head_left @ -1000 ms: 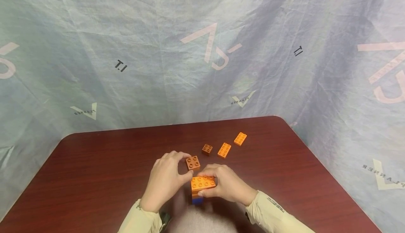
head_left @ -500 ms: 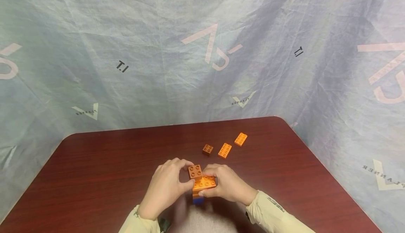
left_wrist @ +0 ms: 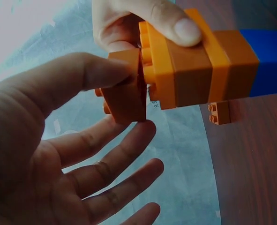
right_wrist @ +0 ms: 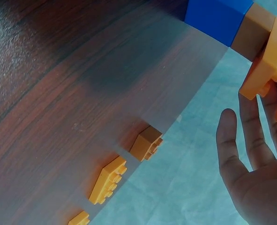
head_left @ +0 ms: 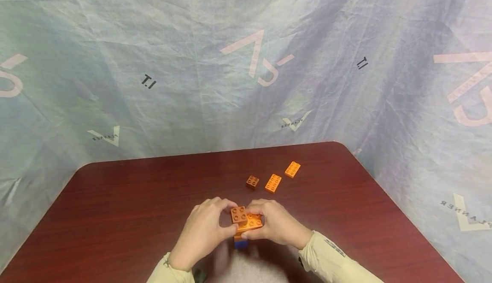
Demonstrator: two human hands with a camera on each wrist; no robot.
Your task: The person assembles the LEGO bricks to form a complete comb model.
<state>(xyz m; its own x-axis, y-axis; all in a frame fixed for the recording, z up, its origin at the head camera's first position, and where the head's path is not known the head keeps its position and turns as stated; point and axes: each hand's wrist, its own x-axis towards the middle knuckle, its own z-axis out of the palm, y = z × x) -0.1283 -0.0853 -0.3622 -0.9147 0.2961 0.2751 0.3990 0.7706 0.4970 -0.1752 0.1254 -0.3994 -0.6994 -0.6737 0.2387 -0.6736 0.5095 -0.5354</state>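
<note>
Between thumb and fingers my left hand (head_left: 207,227) pinches a brown two-by-two toy building brick (head_left: 238,215). That brick overlaps the left end of an orange brick (head_left: 253,222) topping a stack. In the left wrist view the brown brick (left_wrist: 125,101) sits tilted against the studs, with a narrow gap showing at one side. My right hand (head_left: 278,224) grips the stack near its top from the right. Orange and brown bricks alternate along the stack, and a blue brick (left_wrist: 272,63) forms its bottom. The other left-hand fingers (left_wrist: 115,183) are spread beside the brick.
Farther back on the dark red table (head_left: 153,189) lie a small brown brick (head_left: 252,182) and two orange bricks, one nearer (head_left: 273,183) and one farther right (head_left: 293,169). A grey printed cloth (head_left: 200,82) hangs behind the table and at its sides.
My left hand has moved the brown brick slightly right and toward me, from behind the stack to over the top orange brick's left end. The right hand's grip stays nearly still.
</note>
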